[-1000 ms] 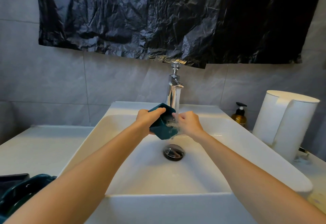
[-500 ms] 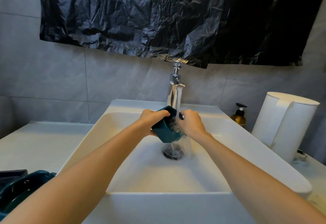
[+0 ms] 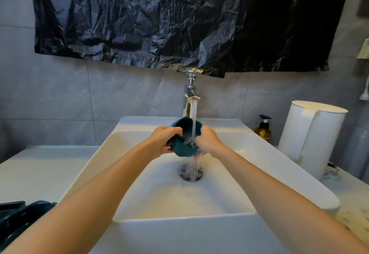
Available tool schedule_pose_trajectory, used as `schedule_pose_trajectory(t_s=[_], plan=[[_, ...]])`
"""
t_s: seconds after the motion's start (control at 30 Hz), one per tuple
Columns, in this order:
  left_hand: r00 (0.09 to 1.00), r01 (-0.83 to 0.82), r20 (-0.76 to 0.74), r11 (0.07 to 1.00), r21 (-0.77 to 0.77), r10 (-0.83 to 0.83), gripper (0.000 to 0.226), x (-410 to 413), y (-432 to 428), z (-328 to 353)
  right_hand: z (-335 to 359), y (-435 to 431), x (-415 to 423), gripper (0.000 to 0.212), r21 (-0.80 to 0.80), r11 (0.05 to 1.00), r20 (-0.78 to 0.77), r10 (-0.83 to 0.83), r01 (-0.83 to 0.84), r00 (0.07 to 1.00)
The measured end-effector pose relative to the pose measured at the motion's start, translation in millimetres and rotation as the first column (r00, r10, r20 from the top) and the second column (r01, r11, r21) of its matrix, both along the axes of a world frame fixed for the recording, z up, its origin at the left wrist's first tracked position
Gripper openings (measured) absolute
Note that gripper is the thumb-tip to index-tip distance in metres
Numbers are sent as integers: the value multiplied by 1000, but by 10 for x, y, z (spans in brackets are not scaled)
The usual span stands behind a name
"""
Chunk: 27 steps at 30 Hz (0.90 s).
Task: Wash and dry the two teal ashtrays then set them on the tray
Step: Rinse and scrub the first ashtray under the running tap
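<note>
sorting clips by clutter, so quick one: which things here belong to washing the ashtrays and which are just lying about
Part of the job:
teal ashtray, gripped by left hand and right hand; running tap; sink; teal thing at lower left, probably the second ashtray

Lying about:
soap bottle; white jug; black plastic sheet

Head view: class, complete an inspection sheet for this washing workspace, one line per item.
Surface: white sink under a running tap; water falls onto the drain.
Job's things: teal ashtray held tilted in the stream; dark teal object lower left, cut off, cannot tell what.
Clutter: amber pump bottle, white jug.
Grippers: left hand and right hand both grip the ashtray.
Cables: white cord at right edge.
Surroundings: grey tiles, black plastic sheet.
</note>
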<state>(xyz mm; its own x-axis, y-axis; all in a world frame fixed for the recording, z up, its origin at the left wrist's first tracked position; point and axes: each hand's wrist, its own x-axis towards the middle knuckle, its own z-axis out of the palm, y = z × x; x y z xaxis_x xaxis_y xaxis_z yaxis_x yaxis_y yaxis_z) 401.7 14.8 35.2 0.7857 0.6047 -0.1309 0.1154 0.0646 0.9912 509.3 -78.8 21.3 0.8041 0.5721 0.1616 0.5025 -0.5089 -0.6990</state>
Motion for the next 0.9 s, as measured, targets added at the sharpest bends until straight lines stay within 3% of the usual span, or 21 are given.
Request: schedule_pose_trajectory(t_s=[0.1, 0.17, 0.27, 0.33, 0.43, 0.5, 0.63, 0.77, 0.9], plan=[[1000, -14, -20, 1000, 24, 15, 36, 21, -11, -54, -43, 29, -35, 33, 161, 987, -402, 78, -14, 912], [998, -51, -25, 996, 73, 53, 33, 21, -19, -65, -71, 41, -6, 33, 155, 988, -437, 91, -25, 895], [997, -59, -39, 987, 149, 65, 33, 24, 5, -67, -84, 24, 59, 21, 90, 996, -244, 20, 2, 970], [996, -39, -69, 982, 184, 52, 31, 7, 5, -56, -83, -19, 68, 15, -3, 1000, -9, -16, 16, 1000], [994, 12, -110, 979, 201, 10, 26, -12, -5, -49, -74, -63, 67, 23, -63, 997, 290, -14, 33, 957], [991, 31, -134, 978, 205, -4, 23, -24, -35, -38, -67, -74, 82, 31, -33, 999, 366, 11, 1, 931], [990, -10, -138, 982, 190, 37, 28, -25, -29, -30, -86, -47, 162, 30, -64, 993, 325, 113, -98, 939], [988, -28, -145, 980, 199, 58, 32, -45, 28, -16, -87, -13, 141, 26, -65, 978, 136, 206, -199, 969], [987, -6, -160, 985, 175, 35, 30, -58, 15, -2, -107, -10, 100, 20, 46, 989, 106, 131, -137, 986]])
